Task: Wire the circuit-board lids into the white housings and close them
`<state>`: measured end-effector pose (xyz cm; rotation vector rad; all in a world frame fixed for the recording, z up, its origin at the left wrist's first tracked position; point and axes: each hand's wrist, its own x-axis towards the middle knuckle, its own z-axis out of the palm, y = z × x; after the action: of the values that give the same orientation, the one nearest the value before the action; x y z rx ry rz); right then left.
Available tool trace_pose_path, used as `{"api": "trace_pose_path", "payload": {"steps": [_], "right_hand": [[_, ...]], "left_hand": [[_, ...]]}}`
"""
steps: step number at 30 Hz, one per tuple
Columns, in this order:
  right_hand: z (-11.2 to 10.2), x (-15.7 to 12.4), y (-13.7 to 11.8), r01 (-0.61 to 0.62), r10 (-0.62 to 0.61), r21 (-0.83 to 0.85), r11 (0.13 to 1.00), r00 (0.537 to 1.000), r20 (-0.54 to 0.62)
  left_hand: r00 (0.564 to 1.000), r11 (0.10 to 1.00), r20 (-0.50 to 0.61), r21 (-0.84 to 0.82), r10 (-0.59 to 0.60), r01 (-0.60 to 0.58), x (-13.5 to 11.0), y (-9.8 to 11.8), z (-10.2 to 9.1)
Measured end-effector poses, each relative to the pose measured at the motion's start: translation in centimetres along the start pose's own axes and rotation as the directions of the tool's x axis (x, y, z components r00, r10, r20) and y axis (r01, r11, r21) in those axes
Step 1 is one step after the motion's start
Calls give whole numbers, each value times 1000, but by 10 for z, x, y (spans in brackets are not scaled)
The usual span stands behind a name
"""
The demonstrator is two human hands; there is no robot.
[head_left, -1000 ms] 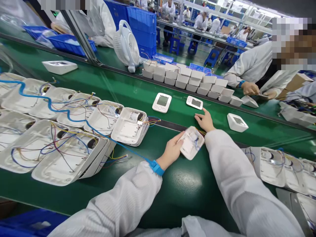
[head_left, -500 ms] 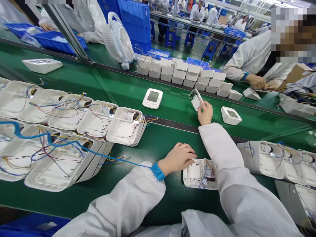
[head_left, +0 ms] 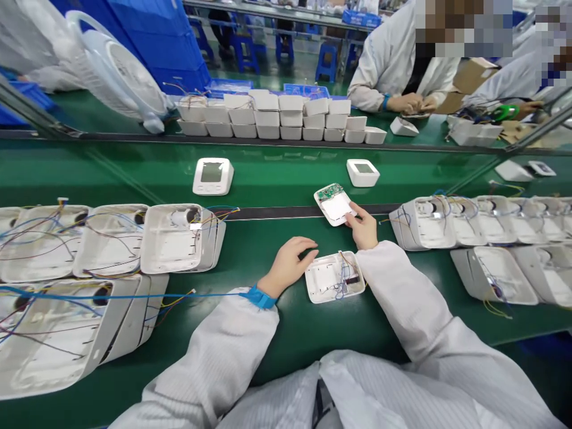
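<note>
My right hand (head_left: 363,227) grips a white plastic cover (head_left: 336,210) by its lower right edge. A green circuit board (head_left: 329,191) shows along the top of the cover's inner side. Below it on the green bench lies an open white housing (head_left: 319,280), with blue, red and yellow wires lying across its right half. My left hand (head_left: 290,265) is at the housing's upper left corner, fingers apart and holding nothing; whether the thumb touches the rim I cannot tell. A blue wrist strap (head_left: 259,297) with a cord is around my left wrist.
Wired white housings stand in rows at left (head_left: 172,238) and right (head_left: 429,223). Two finished-looking units with screens, one left (head_left: 213,177) and one right (head_left: 363,173), sit on the green belt. Beyond are stacked white housings (head_left: 267,119), a fan (head_left: 118,65) and a co-worker's hands (head_left: 411,104).
My right hand has brought the cover nearer and turned its inner side with the circuit board up toward me. My left hand stays by the housing. The view has swung to the right.
</note>
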<state>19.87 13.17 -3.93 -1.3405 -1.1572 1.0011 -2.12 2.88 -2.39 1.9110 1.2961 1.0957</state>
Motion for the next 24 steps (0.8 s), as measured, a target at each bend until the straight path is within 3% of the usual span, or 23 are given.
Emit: {"api": "trace_pose_path", "payload": {"steps": [2,4,5,8,10,13,15,17,20,24], "right_hand": [[-8,-23,-14,-17,15,58,998,999,34],[-11,-47,-34,31,-41,66,997,986,164],[-11,-59,-44,77,-89,55,996,959,268],[-11,-84,-71,235,-186,-16,972,811,555],[-14,-88,-81,321,-187,-136,937,792,581],[-26,-80,-86,383,-56,-493,781,830,555],[-33,-74,-84,405,83,-671,621,817,570],[-36,-73,-82,432,122,-717,546,807,578],[-34,-78,-83,476,-4,-619,625,794,607],[-29,-89,-94,520,-171,-336,786,704,689]], "left_hand": [[999,999,-34,-39,-29,27,-2,1,1],[996,987,-63,-153,-60,50,-6,5,6],[995,970,-58,-237,-76,61,-10,8,9],[986,834,-16,-535,-165,131,-23,20,19],[971,668,23,-721,-240,182,-30,29,22],[954,417,106,-882,-280,220,-30,35,17],[946,324,118,-921,-301,218,-27,35,13],[941,268,135,-937,-310,223,-24,34,9],[931,182,224,-942,-287,283,-22,34,8],[915,78,301,-940,-269,333,-21,36,9]]}}
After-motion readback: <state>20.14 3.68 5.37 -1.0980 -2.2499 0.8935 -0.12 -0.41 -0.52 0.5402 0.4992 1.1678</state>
